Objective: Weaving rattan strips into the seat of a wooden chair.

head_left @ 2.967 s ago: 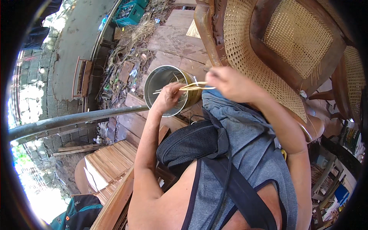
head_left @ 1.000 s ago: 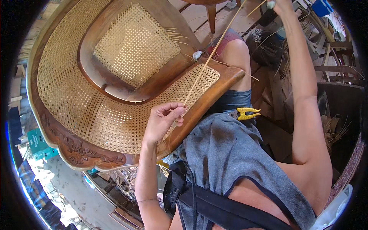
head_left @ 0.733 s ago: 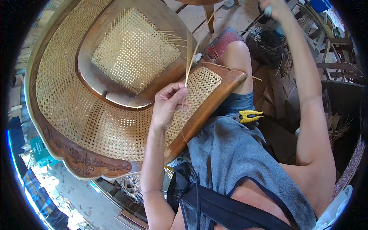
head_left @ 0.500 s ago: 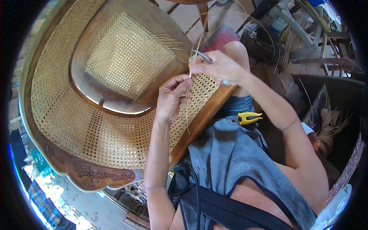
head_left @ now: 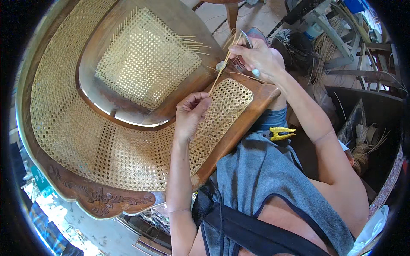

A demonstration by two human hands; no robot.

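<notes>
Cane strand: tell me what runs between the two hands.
In the head view, one thin cane strand spans from the left hand up to the right hand.

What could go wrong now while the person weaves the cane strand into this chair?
The thin cane strand runs taut between the left hand and right hand; a hard pull might snap or kink it. The loose cane ends sticking out of the woven chair panel could snag the strand.

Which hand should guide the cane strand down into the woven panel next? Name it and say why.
Probably the left hand: it pinches the cane strand right over the woven cane panel. The right hand holds the strand's upper end, farther from the weave.
</notes>
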